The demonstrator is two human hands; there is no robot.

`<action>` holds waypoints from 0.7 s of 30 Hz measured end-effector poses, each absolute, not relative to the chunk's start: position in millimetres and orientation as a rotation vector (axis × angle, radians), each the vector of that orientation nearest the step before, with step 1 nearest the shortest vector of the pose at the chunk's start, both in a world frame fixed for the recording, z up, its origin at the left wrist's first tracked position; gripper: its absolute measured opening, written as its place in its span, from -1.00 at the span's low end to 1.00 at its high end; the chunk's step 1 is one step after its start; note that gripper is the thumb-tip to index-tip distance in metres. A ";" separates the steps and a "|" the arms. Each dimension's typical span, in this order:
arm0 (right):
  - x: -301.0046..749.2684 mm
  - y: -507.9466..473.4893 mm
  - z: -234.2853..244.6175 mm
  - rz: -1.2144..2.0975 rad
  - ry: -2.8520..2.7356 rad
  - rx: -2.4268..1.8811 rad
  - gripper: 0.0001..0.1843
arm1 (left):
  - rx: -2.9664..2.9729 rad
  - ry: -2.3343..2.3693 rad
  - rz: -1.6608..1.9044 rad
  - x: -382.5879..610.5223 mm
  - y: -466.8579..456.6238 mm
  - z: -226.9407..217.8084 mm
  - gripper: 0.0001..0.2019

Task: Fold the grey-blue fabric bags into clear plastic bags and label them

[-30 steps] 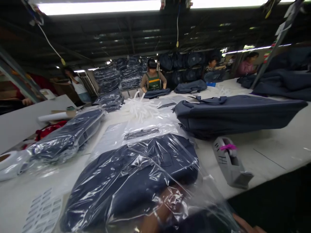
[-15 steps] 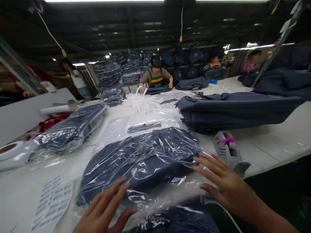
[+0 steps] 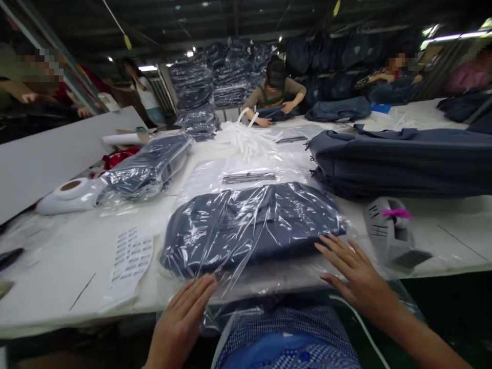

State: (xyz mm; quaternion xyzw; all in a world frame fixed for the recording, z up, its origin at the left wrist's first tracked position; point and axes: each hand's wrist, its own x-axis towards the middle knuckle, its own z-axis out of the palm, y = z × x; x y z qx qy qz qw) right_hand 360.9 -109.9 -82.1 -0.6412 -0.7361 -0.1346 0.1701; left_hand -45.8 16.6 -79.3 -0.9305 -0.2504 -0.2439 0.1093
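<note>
A folded dark blue garment in a clear plastic bag point(image 3: 249, 225) lies on the white table point(image 3: 61, 271) in front of me. My left hand point(image 3: 184, 318) rests flat on the bag's loose open end at the table's near edge, fingers stretched out. My right hand point(image 3: 355, 277) lies flat and spread on the bag's near right corner, fingertips touching the garment's edge. Neither hand holds anything.
A grey tape dispenser point(image 3: 388, 233) stands right of the bag. A sticker sheet point(image 3: 130, 253), a white roll point(image 3: 69, 192) and another bagged garment point(image 3: 148, 166) lie to the left. Unbagged dark garments point(image 3: 403, 161) pile at right. White plastic strips point(image 3: 246, 141) and other workers are farther back.
Both hands came out from under the plastic and now press flat on the bag's near end. The bagged garment lies flatter on the table. The view has tilted down.
</note>
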 end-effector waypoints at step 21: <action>402.0 -59.7 -134.2 -0.328 -2.144 -1.747 -0.32 | -1.997 -2.178 -1.064 -152.0 34.1 -122.3 -0.59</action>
